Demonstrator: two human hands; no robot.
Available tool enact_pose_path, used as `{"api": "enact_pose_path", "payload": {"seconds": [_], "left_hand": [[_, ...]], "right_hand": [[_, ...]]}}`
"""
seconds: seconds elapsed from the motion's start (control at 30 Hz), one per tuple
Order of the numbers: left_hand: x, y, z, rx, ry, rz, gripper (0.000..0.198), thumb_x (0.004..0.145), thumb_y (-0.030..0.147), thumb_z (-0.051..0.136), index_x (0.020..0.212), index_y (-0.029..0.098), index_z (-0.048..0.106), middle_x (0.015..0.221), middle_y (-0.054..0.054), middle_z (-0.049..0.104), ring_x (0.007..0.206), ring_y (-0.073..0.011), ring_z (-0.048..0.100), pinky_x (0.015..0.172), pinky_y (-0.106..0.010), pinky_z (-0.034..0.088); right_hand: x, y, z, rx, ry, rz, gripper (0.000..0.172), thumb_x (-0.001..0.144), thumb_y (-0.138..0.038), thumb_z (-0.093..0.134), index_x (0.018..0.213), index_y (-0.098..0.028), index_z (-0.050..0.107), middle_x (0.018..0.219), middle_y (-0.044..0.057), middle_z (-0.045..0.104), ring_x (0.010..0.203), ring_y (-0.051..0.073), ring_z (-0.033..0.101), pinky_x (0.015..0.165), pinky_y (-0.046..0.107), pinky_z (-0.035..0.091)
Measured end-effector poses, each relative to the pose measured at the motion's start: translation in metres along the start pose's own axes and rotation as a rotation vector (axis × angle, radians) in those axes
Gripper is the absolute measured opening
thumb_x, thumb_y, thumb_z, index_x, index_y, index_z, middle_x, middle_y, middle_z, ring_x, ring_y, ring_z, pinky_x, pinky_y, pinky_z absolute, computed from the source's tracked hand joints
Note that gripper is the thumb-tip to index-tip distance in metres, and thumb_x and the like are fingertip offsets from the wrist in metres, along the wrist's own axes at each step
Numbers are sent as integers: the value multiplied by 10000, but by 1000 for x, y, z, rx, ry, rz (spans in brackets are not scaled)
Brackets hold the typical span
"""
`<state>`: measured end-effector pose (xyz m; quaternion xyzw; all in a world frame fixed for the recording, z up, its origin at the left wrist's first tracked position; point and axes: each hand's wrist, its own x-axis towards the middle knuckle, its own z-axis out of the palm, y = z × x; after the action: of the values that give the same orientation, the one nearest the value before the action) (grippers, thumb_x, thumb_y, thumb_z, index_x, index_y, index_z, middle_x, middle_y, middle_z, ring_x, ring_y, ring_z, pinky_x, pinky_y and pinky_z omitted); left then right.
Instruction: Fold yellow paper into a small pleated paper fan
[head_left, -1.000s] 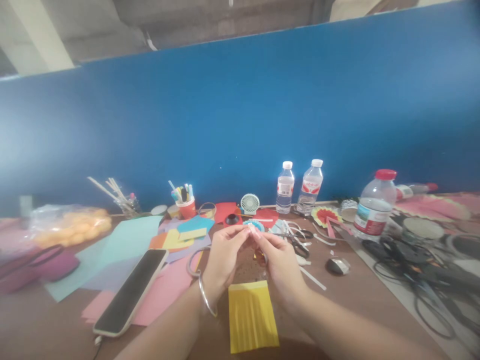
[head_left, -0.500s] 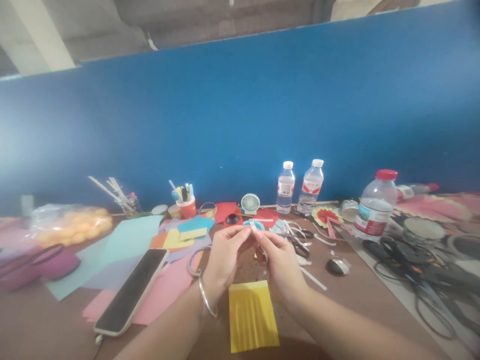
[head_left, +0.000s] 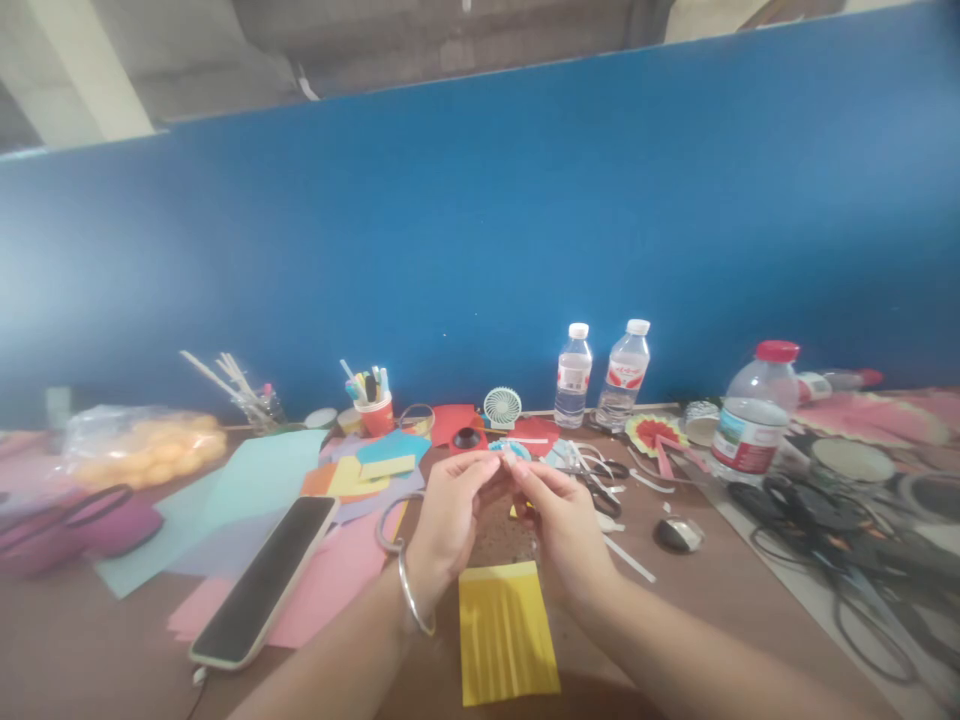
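My left hand and my right hand meet above the table, thumbs and fingers pinched together. Between the fingertips a bit of a small white strip shows; the fingers cover most of it. Below the hands a yellow folded sheet with lengthwise creases lies flat, touched by neither hand. Beside my left wrist, which wears a silver bangle, lies a roll of tape.
A phone rests on coloured paper at left. Behind stand a cup of pens, a small fan and water bottles. Scissors, paper scraps and a mouse lie right, with a large bottle beyond.
Less of the white strip shows above the fingertips than before. The hands stay pinched together in nearly the same place; the view has shifted slightly.
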<state>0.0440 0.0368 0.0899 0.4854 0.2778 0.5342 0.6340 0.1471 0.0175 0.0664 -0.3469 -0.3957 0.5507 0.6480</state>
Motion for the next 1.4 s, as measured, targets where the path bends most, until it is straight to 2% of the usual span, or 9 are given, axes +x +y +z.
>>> {"api": "enact_pose_path", "payload": {"seconds": [0.27, 0.77, 1.0, 1.13, 1.27, 1.4], "left_hand": [[0, -2, 3, -20, -25, 19, 160, 764, 148, 517, 801, 109, 667, 726, -72, 649, 743, -176, 584, 610, -265, 460], [0, -1, 4, 59, 25, 3, 169, 748, 196, 539, 822, 118, 669, 750, -72, 657, 680, -161, 586, 591, -258, 451], [-2, 0, 4, 56, 19, 12, 153, 755, 185, 534, 798, 119, 665, 757, -69, 650, 704, -163, 579, 571, -245, 439], [-1, 0, 4, 44, 13, 28, 154, 755, 184, 522, 720, 115, 655, 741, -68, 646, 707, -174, 578, 556, -248, 437], [-2, 1, 6, 51, 36, 20, 157, 748, 205, 531, 674, 127, 646, 695, -45, 635, 642, -149, 565, 566, -251, 444], [-4, 3, 10, 67, 30, -19, 170, 737, 266, 556, 663, 144, 648, 612, -16, 602, 519, -113, 523, 486, -233, 428]], "right_hand": [[0, -1, 0, -14, 24, -4, 215, 725, -351, 578, 767, -159, 664, 599, -11, 430, 560, 92, 337, 489, 216, 292], [-1, -2, 2, -28, 26, -1, 240, 724, -373, 567, 742, -149, 648, 584, -12, 415, 546, 97, 322, 481, 223, 277], [-1, 0, 1, -4, 43, 8, 214, 715, -365, 581, 717, -162, 647, 567, -25, 411, 543, 94, 330, 491, 219, 276], [-1, -2, 3, 3, 54, 3, 202, 711, -358, 584, 704, -169, 654, 572, -24, 441, 538, 91, 336, 492, 216, 273], [-1, -3, 3, -6, 61, 17, 217, 704, -369, 587, 714, -165, 659, 593, -10, 472, 541, 96, 347, 485, 215, 274], [-1, -1, 2, -27, 54, 20, 235, 707, -380, 581, 711, -157, 656, 593, -4, 483, 535, 95, 359, 483, 216, 277]]}}
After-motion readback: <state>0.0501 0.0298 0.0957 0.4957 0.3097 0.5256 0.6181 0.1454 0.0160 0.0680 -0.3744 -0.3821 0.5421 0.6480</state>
